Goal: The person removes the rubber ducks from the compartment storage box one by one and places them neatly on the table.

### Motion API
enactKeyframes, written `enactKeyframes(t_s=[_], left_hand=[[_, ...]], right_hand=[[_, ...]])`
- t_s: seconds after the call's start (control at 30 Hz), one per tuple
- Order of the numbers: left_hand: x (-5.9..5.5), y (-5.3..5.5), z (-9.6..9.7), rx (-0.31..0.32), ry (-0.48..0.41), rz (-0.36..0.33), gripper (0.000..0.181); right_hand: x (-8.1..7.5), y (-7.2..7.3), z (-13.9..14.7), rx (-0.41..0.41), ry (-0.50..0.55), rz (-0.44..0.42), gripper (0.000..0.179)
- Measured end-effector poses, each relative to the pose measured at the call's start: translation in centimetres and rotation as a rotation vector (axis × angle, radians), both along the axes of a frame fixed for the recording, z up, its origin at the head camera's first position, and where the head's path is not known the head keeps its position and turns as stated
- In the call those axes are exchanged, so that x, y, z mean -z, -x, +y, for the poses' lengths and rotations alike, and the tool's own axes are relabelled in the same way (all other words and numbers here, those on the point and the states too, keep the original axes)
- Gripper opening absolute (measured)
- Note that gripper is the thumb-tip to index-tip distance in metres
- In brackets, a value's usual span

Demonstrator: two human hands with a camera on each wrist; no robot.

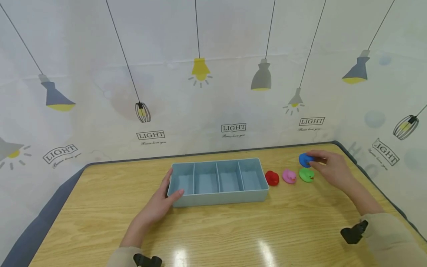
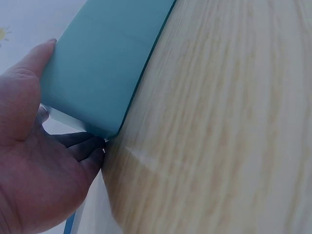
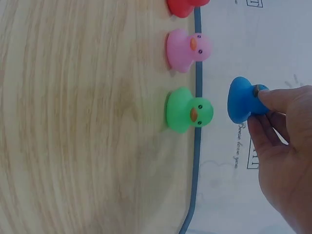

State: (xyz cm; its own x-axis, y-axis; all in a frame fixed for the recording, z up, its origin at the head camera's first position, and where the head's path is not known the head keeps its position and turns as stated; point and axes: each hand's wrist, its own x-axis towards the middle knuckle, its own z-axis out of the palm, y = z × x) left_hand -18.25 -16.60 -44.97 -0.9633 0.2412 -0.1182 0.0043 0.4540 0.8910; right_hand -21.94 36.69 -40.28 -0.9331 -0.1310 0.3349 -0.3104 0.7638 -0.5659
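Observation:
My right hand (image 1: 333,168) pinches a blue rubber duck (image 3: 241,100) by its head between thumb and fingers. In the right wrist view the duck is held up off the table, beyond a green rubber duck (image 3: 183,109). A pink rubber duck (image 1: 289,176) and a red rubber duck (image 1: 272,178) stand in a row to the green one's left. My left hand (image 1: 160,202) grips the left end of a light blue divided box (image 1: 220,199), thumb on the front side and fingers round the end. The box's compartments hold nothing.
The wooden table (image 1: 233,230) has a dark edge band along its back and sides. Behind it hangs a pale backdrop (image 1: 173,92) printed with lamps. The red duck stands close beside the box's right end.

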Motion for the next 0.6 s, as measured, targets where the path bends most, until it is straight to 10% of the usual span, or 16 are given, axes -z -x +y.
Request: enactKeyframes(t_s=[0.6], left_hand=[[0.4, 0.1, 0.0, 0.022, -0.003, 0.01, 0.088]], right_hand=[[3.0, 0.0, 4.5, 0.086, -0.11, -0.062, 0.031]])
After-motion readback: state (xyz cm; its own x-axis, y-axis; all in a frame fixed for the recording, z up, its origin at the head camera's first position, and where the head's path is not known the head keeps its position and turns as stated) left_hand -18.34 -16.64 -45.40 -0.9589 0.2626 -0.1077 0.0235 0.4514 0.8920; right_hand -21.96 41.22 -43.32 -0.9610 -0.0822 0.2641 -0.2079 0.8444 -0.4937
